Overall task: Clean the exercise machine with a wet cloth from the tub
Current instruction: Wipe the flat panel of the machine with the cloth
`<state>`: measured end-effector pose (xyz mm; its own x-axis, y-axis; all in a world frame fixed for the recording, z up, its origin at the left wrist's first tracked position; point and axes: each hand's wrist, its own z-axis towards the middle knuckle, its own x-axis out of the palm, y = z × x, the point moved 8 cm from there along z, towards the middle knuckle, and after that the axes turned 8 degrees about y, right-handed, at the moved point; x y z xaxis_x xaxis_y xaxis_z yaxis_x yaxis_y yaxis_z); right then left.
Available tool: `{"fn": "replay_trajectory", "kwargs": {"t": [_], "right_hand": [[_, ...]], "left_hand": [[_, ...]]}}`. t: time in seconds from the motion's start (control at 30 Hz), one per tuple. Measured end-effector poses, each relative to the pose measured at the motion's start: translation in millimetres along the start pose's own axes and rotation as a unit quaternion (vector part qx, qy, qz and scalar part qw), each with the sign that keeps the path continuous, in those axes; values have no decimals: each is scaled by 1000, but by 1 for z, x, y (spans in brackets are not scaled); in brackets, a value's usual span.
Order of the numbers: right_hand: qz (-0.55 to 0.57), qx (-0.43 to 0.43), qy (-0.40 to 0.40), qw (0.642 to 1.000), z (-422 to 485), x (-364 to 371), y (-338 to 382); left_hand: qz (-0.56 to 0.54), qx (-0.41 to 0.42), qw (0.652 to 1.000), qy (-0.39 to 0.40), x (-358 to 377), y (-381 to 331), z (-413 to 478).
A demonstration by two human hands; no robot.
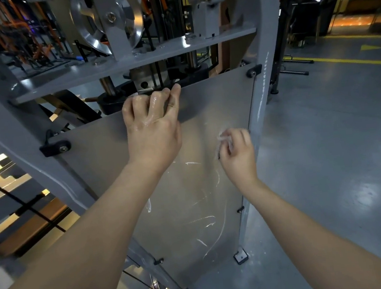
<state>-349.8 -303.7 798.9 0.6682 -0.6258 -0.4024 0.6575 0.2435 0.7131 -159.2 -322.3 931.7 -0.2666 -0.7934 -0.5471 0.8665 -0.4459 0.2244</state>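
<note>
Left hand [152, 122]: wet, grip hooked over the panel [106, 158] top edge.
Right hand [238, 157]: grip pinching the cloth [223, 138] against the panel, beside the frame post [260, 90].

Person's arms only: left forearm [88, 237] and right forearm [311, 225] are both bare skin from the bottom frame edge up to the wrists, smooth, looking wide near the camera and narrowing toward the wrists under the wide-angle lens. Left hand [152, 124] bare, its back wet and shiny, with glossy streaks and droplets over the knuckles and along the middle fingers, tendon ridges showing under the skin. Right hand [237, 153] bare as well, knuckles showing, fingertips blurred so nails and finer detail cannot be told.
</note>
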Motion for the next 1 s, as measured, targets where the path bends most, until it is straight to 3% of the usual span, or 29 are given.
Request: {"fn": "replay_trajectory", "kwargs": {"t": [0.07,0.13,0.3,0.33,0.5,0.63,0.83,1.0], "right_hand": [[-47,-7,58,997,-11,12,-14],[-57,2,62,996,-3,7,-19],[53,114,-133,983,6,-22,-18],[55,117,-141,982,-1,-14,-18],[9,76,28,997,-16,15,-18],[87,228,-103,964,-10,-9,-37],[169,200,-36,964,-12,-13,-3],[316,86,-27,944,23,-43,26]], "left_hand": [[0,1,1000,3,0,0,0],[0,2,1000,5,1,0,0],[2,-1,1000,9,0,0,0],[4,-1,1000,8,0,0,0],[5,1,1000,15,0,0,0],[3,1,1000,12,-1,0,0],[-1,2,1000,15,-2,-1,0],[-3,-1,1000,8,-1,-1,0]]}}
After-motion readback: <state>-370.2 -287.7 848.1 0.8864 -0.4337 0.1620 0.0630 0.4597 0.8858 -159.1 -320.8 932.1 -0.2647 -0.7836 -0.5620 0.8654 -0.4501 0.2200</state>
